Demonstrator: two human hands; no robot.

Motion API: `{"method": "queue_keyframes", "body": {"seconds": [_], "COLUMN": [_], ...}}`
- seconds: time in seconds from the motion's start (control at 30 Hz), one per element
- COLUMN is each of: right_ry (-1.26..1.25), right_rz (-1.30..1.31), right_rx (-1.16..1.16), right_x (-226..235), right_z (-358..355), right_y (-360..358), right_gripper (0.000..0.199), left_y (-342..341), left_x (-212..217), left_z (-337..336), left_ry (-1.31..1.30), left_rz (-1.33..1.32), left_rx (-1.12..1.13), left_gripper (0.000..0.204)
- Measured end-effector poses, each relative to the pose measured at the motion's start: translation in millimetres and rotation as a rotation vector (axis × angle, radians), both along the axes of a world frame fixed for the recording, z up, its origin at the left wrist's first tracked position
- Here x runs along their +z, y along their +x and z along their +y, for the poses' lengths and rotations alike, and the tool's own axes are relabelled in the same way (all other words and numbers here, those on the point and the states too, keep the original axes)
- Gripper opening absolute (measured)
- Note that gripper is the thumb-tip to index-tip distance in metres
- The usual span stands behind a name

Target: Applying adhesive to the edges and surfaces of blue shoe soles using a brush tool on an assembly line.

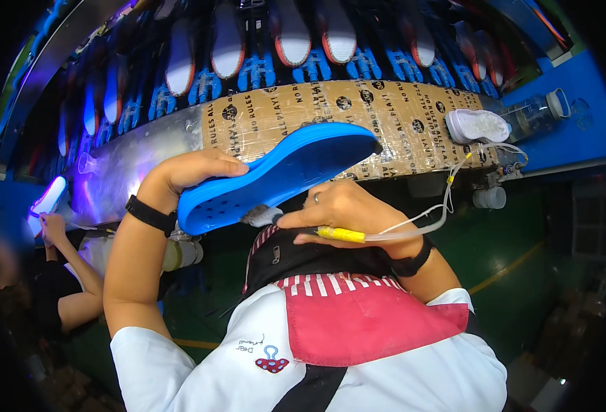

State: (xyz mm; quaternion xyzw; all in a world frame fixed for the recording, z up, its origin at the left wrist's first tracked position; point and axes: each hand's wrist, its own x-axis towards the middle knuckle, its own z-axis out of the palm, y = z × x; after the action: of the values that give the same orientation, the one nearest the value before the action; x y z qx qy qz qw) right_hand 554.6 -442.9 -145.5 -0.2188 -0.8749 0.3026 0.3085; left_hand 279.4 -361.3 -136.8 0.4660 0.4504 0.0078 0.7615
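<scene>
Blue moulded shoe sole (293, 168), held up in the air above the near edge of the cardboard-covered bench (282, 113), slanting from near left to far right, its hollow side turning toward you.

Your left hand (196, 169) is closing around the far-left rim; some fingers are hiding behind the wall. Your right hand (348, 209) is pinching a brush (260, 215) in a half-closed grip, the bristles sitting at the hollow's near rim; whether they are touching it, you cannot be sure.

Handling: the sole is looking light and springy, probably bending before breaking. Any wet film would be making it slippery, so the outer side wall is offering the better hold, leaving the dotted hollow free.

Edges: the bench's near edge is running just behind and below the sole. Farther off, pale soles (293, 44) are lining up on blue supports. To the right, a white sole-shaped piece (478, 127) is resting beside a clear jug (533, 117). A clear tube (399, 235) is trailing right from the brush, limiting your swing there. The most room is lying nearward, between bench and apron (378, 329).
</scene>
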Motion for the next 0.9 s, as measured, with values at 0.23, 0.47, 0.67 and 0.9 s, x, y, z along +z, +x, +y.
{"method": "queue_keyframes", "body": {"seconds": [0.23,0.47,0.67,0.9], "right_ry": [-0.027,-0.070,-0.093,-0.222], "right_rz": [0.035,0.150,0.268,0.306], "right_rx": [-0.119,-0.218,-0.294,-0.442], "right_x": [-5.0,-6.0,-3.9,0.8], "right_z": [3.2,4.0,4.6,-2.2], "right_y": [10.0,24.1,29.6,19.9], "right_gripper": [0.032,0.032,0.029,0.025], "left_y": [-6.2,6.1,13.5,28.7], "left_x": [-19.4,-85.6,-90.1,-121.3], "left_z": [-14.4,-40.4,-57.3,-75.6], "left_ry": [-0.136,-0.099,-0.002,-0.314], "left_rz": [-0.133,-0.692,-0.960,-1.228], "left_rx": [0.311,0.719,0.860,0.920], "left_gripper": [0.044,0.047,0.070,0.091]}}
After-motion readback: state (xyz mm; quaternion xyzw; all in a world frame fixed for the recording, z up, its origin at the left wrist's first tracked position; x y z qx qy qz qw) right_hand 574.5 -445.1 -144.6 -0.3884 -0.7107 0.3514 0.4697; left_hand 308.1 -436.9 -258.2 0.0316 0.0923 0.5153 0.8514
